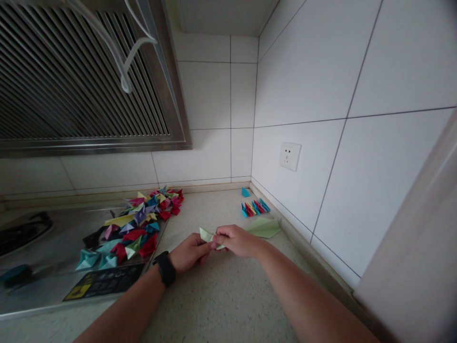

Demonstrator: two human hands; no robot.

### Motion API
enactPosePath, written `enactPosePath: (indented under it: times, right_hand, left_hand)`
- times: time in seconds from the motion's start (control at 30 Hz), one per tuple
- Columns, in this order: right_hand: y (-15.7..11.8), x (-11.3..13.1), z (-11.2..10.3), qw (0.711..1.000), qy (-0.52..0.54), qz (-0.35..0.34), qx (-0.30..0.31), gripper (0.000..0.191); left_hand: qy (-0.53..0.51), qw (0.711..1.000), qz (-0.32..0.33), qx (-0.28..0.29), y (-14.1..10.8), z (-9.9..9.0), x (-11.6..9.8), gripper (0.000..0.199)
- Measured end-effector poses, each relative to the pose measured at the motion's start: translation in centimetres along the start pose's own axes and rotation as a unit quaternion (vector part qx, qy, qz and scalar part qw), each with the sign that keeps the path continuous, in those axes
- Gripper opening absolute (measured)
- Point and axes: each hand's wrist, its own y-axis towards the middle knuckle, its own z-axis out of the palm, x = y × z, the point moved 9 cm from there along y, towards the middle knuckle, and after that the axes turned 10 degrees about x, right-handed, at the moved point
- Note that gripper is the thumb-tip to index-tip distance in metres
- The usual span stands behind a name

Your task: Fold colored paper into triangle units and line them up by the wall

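A small pale green folded paper [206, 234] is pinched between both hands, just above the counter. My left hand [191, 252], with a black watch on the wrist, grips its left side with thumb and fingers closed. My right hand [237, 239] pinches the right side, and its fingers cover much of the paper. Just beyond the right wrist a larger light green paper [264, 227] lies flat. Farther back stands a row of small folded paper pieces [255, 208] in blue, red and yellow, with a single blue folded piece [245, 192] behind it.
Many-coloured folded paper figures [139, 219] are heaped on the steel gas stove [57, 247] at left, spreading to the counter edge. A range hood [89, 81] with a hanging white cable [125, 81] overhangs it. A tiled wall with a socket [290, 156] borders the speckled counter [214, 305].
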Motion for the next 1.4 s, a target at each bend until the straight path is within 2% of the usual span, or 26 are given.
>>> enactPosePath:
  times: [0.3, 0.6, 0.77, 0.9, 1.0, 1.13, 1.4]
  right_hand:
    - [0.8, -0.3, 0.5, 0.996, 0.08, -0.035, 0.002, 0.041]
    - [0.9, 0.5, 0.7, 0.986, 0.15, -0.067, 0.011, 0.04]
    - [0.8, 0.7, 0.7, 0.99, 0.125, -0.066, 0.019, 0.039]
    - [0.6, 0.0, -0.1, 0.998, 0.054, -0.042, 0.002, 0.041]
    - [0.5, -0.9, -0.8, 1.0, 0.011, -0.017, -0.017, 0.041]
    - [0.4, -1.3, -0.8, 1.0, 0.006, -0.008, -0.011, 0.04]
    - [0.5, -0.3, -0.8, 0.999, 0.002, -0.046, -0.023, 0.033]
  left_hand:
    - [-0.044, 0.998, 0.051, 0.006, 0.1, 0.0, -0.8, 0.051]
    - [-0.087, 0.993, 0.077, 0.002, -0.1, -0.1, -1.0, 0.049]
    - [-0.08, 0.995, 0.062, 0.012, -0.1, 0.0, -1.0, 0.046]
    - [-0.045, 0.999, 0.029, 0.006, 0.0, -0.1, -0.7, 0.051]
    - [-0.032, 0.999, 0.005, -0.029, -0.1, -0.8, -0.3, 0.055]
    - [-0.025, 0.997, -0.002, -0.073, -0.2, -1.7, 0.1, 0.051]
    - [-0.01, 0.999, 0.002, -0.05, -0.1, -1.3, 0.2, 0.05]
